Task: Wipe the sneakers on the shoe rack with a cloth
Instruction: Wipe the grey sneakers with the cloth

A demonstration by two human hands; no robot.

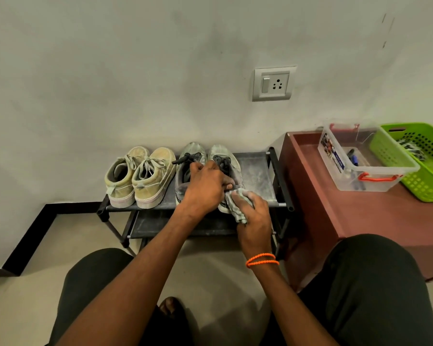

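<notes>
Plain grey wall (110, 71) with a socket (274, 83) behind a low black rack (255, 171), two tiers. Top tier has a tan pair (140, 178) on the left and a dusty grey pair (205, 156) next to it, toes to the wall. Left hand (203, 188) sits over the grey pair, fingers curled around the right-hand shoe's collar. Right hand (254, 221) has a grey cloth (238, 203) bunched in its fingers, pressed against that shoe's heel. Brown table (348, 216) on the right holds a clear box (365, 166) and a green basket (415, 166).
</notes>
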